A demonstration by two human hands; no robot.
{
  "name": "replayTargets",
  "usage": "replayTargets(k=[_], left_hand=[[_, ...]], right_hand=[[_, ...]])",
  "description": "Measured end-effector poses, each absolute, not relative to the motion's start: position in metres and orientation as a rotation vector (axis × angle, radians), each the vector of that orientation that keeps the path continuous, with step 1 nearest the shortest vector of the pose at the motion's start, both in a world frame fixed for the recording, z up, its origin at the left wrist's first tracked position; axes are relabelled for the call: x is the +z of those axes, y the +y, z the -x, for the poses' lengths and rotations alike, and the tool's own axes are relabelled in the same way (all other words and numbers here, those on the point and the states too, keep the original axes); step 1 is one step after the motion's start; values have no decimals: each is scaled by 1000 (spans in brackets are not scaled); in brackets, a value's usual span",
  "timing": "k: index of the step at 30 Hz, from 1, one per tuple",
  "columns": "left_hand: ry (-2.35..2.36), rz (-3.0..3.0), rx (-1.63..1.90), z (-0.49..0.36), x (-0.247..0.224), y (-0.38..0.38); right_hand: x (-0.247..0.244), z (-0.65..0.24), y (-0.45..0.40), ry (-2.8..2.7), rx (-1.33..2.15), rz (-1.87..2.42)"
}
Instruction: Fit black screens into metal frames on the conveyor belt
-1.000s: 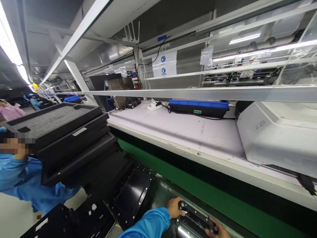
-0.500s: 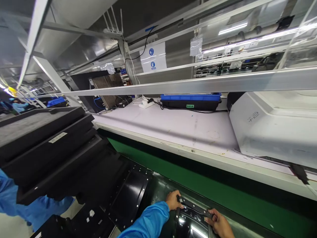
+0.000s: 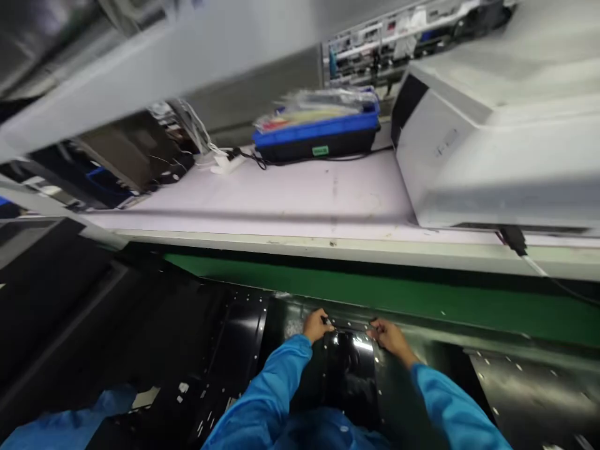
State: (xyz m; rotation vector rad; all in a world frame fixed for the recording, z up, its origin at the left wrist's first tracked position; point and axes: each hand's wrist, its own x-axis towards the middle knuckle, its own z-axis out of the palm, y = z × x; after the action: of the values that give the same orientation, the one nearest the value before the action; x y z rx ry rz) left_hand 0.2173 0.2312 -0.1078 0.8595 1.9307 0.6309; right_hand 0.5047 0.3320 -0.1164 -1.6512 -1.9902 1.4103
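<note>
A glossy black rectangular panel (image 3: 350, 369) with pale dots along its edges lies flat in front of me. At its far left corner, my left hand (image 3: 317, 325) is closed with thumb and fingers on the edge. My right hand (image 3: 387, 336) pinches the far right corner in the same way. Light reflects off the panel's middle, and my blue-clad body hides its near end. Left of my left arm lies a similar dotted black panel (image 3: 237, 340).
Beyond the green strip (image 3: 300, 284) runs a white shelf (image 3: 281, 206). On it stand a blue tray on a black bin (image 3: 290, 150), a power strip (image 3: 227, 164) and a large white machine (image 3: 492, 169). Another person's blue sleeve (image 3: 70, 419) is at lower left. A dark panel (image 3: 539, 394) lies right.
My view has turned down and to the right. Both hands still hold the panel's far corners, and my right sleeve now shows.
</note>
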Motion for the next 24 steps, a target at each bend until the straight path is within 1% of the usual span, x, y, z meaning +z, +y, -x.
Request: replayTargets(k=[3,6,11,15,18,24], left_hand=[[1963,-881,608,-217,-114,231],[1983,-913,628,-218,-109,234],[1976,-960,671,-217,-96,235],[1943,-974,656,-210,-103,225],[1916,-985,644,-207,-114,221],[1980,-999,642,-207,-117,220]], right_hand=[[-114,-504,329,-2029,1355,1737],[-118,-506,329,-2070,1327,1771],[-115,-500,328,-2117,1223,1791],[-109,-498,314,-2116,1160,1747],[-114,-501,309,-2129,1170,1658],[-119,-501,312,-2113,1257,1703]])
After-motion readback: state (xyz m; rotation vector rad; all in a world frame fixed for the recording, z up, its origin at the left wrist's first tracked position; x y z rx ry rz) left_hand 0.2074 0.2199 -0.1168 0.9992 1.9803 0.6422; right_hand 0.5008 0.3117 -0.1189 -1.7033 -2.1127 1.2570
